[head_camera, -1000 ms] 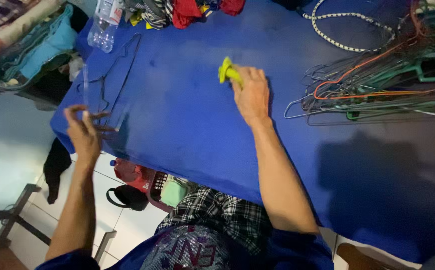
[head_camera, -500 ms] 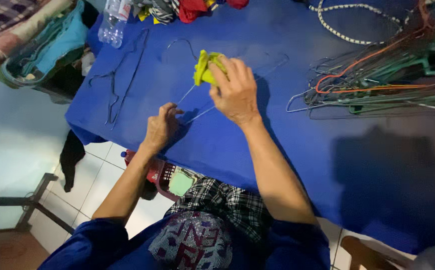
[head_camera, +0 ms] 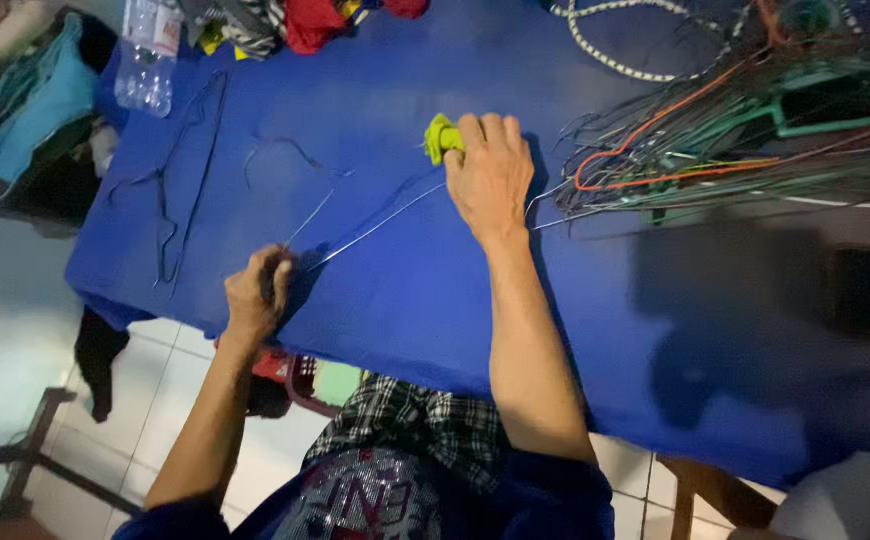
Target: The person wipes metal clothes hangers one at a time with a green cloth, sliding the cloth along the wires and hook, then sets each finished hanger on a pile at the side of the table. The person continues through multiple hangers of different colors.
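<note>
On the blue cloth-covered table (head_camera: 425, 290), near its front edge, the left hand (head_camera: 255, 292) is closing into a fist around the lower end of a thin wire hanger (head_camera: 375, 228), whose bare metal line is running up and to the right across the cloth. At the upper end, the right hand (head_camera: 490, 175) is lying palm down with the fingers pressed together, and they are pinching a small yellow-green cloth piece (head_camera: 441, 138) against the table, just beside the hanger wire. More thin dark wire hangers (head_camera: 180, 180) are lying flat to the left, well apart from the hands. To the right, a tangled heap of hangers (head_camera: 735, 140) in green, orange and grey wire is spreading over the cloth. A clear plastic bottle (head_camera: 147, 55) is lying at the far left corner, near some crumpled red and striped clothes (head_camera: 285, 22). A white patterned cord (head_camera: 615, 50) is curving along the far edge. Below the table, a pale tiled floor (head_camera: 15, 330) is shining softly, and the room is looking rather dim.
</note>
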